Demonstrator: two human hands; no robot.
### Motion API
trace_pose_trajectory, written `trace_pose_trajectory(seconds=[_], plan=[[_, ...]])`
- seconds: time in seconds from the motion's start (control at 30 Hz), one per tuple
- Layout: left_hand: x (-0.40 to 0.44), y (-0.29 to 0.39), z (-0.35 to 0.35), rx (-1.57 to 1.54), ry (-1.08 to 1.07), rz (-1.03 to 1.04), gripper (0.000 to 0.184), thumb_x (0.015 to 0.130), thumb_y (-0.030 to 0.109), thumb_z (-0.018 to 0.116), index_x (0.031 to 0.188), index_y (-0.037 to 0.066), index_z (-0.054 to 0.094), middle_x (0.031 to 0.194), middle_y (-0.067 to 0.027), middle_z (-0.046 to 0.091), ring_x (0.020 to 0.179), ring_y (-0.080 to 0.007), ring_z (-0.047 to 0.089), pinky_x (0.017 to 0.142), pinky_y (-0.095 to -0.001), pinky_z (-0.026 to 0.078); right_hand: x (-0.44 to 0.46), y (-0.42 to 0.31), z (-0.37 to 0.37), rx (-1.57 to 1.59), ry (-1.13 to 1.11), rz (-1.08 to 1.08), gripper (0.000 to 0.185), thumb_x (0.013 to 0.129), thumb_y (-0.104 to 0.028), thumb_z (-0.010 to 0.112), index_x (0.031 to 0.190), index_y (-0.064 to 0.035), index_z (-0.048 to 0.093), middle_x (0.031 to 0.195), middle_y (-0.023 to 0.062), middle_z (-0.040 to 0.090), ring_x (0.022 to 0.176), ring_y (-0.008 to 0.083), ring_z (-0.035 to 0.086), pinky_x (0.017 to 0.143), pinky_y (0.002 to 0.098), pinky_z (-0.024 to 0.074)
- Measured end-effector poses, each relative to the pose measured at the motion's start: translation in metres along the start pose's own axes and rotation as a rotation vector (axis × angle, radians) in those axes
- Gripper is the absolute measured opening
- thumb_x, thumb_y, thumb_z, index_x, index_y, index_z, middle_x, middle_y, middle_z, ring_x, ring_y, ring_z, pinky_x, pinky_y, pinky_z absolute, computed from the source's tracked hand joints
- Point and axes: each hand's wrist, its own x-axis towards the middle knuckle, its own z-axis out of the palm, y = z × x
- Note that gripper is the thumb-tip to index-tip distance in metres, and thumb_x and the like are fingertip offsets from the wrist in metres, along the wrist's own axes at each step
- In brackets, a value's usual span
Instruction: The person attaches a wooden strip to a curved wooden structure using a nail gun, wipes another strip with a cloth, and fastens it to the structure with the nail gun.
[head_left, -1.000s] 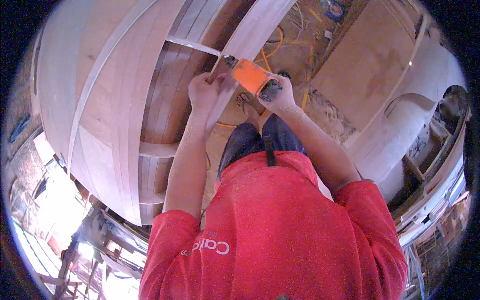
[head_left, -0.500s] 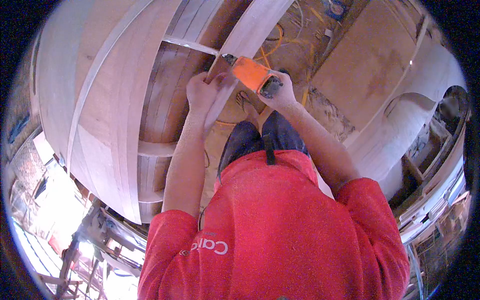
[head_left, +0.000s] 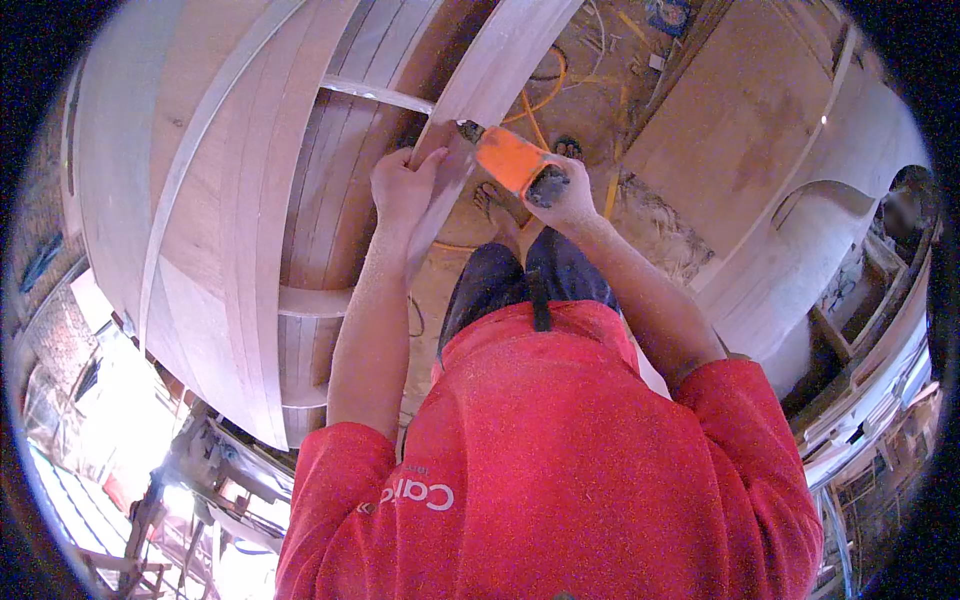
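the right hand (head_left: 568, 198) is closed round the orange tool (head_left: 508, 160), its dark head (head_left: 469, 131) at the pale plank (head_left: 500, 65); the left hand (head_left: 402, 187) clasps that plank's edge, forearms (head_left: 370, 300) stretched forward.

Left hand (head_left: 402, 190): curled round near edge of pale wooden plank (head_left: 505, 75), thumb on its face
Right hand (head_left: 570, 195): wrapped round rear of orange handheld power tool (head_left: 508, 158)
Tool: dark tip over plank, just beyond left hand (contact unclear, exact type too)
Planked wooden hull (head_left: 215, 180): curved, at left, pale crosspiece (head_left: 378, 94) running to plank
Floor: orange-yellow hose (head_left: 556, 92) looped, sandaled foot (head_left: 490, 203) near plank
Clothing: red shirt (head_left: 600, 450), white lettering, dark trousers (head_left: 485, 290)
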Motion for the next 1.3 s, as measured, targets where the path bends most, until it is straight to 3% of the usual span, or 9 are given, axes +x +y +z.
trace_pose_trajectory(seconds=[0.23,0.43,0.47,0.57,0.7,0.83,1.03,1.2,1.3], plan=[[0.001,-0.003,0.0,0.055,0.019,0.015,0.037,0.083,0.034,0.083,0.071,0.002,0.071,0.064,-0.0156,0.065,0.059,-0.0281,0.064,0.06,-0.0435,0.047,0.009,0.001,0.009,0.101,-0.037,0.065,0.042,0.069,-0.025,0.084,0.108,-0.0124,0.075,0.101,0.0117,0.077,0.096,0.0311,0.075,0.083,0.0379,0.0581],[0.002,-0.009,0.0,0.077,-0.009,-0.003,0.038,0.082,0.036,0.083,0.071,0.002,0.071,0.066,-0.0181,0.067,0.063,-0.0334,0.066,0.061,-0.0466,0.048,0.008,-0.015,0.001,-0.025,0.0,-0.004,0.042,0.071,-0.025,0.083,0.111,-0.0123,0.075,0.1,0.0108,0.077,0.096,0.0292,0.075,0.084,0.0367,0.0576],[0.003,-0.011,0.001,0.092,-0.006,-0.002,0.037,0.082,0.036,0.083,0.071,0.002,0.072,0.067,-0.0182,0.067,0.064,-0.0339,0.067,0.062,-0.0465,0.049,0.011,-0.015,-0.002,-0.019,-0.117,0.107,0.059,0.067,-0.02,0.088,0.12,-0.0065,0.064,0.11,0.0115,0.07,0.104,0.0265,0.07,0.091,0.037,0.0546],[0.002,-0.008,0.0,0.074,0.001,-0.01,0.037,0.082,0.037,0.082,0.073,0.002,0.073,0.07,-0.0183,0.068,0.066,-0.0348,0.068,0.064,-0.0462,0.05,0.007,-0.015,-0.002,0.043,-0.205,0.239,0.079,0.063,-0.016,0.093,0.129,-0.0011,0.053,0.121,0.0123,0.062,0.113,0.0237,0.064,0.098,0.0379,0.051],[0.001,-0.006,0.0,-0.007,-0.053,-0.1,0.036,0.083,0.038,0.082,0.077,0.003,0.076,0.073,-0.0184,0.07,0.069,-0.0349,0.069,0.066,-0.0453,0.051,0.005,-0.017,0.002,0.062,-0.126,0.208,0.074,0.063,-0.015,0.092,0.126,-0.0006,0.055,0.12,0.0121,0.062,0.112,0.0236,0.064,0.097,0.0391,0.051],[0.005,-0.011,0.003,0.106,0.008,-0.025,0.036,0.083,0.039,0.082,0.079,0.004,0.077,0.072,-0.0188,0.07,0.069,-0.034,0.07,0.066,-0.0456,0.052,0.014,-0.019,0.003,0.153,-0.143,0.118,0.069,0.063,-0.015,0.092,0.122,0.0004,0.059,0.118,0.0119,0.064,0.109,0.0233,0.065,0.097,0.0393,0.0512],[0.001,-0.006,0.003,0.023,-0.065,-0.16,0.033,0.084,0.039,0.08,0.086,0.006,0.079,0.077,-0.0185,0.072,0.075,-0.0343,0.071,0.069,-0.0458,0.053,0.013,-0.025,-0.002,0.091,-0.145,0.166,0.07,0.063,-0.015,0.092,0.122,0.0005,0.057,0.119,0.012,0.065,0.112,0.0238,0.065,0.099,0.0392,0.0508],[0.0,-0.004,-0.003,0.053,-0.032,-0.075,0.025,0.085,0.032,0.078,0.085,0.007,0.079,0.08,-0.0172,0.073,0.078,-0.0328,0.072,0.071,-0.0438,0.053,0.014,-0.018,0.005,0.063,-0.193,0.267,0.08,0.063,-0.018,0.094,0.128,-0.0007,0.05,0.122,0.0128,0.06,0.115,0.0254,0.063,0.101,0.0387,0.0494],[0.001,-0.005,-0.001,0.014,-0.062,-0.146,0.024,0.085,0.031,0.077,0.084,0.007,0.079,0.08,-0.0168,0.073,0.078,-0.0328,0.072,0.071,-0.0444,0.054,0.011,-0.021,0.002,0.046,-0.166,0.254,0.082,0.063,-0.019,0.094,0.13,-0.0007,0.049,0.122,0.0137,0.06,0.115,0.0269,0.063,0.101,0.0387,0.0492]])
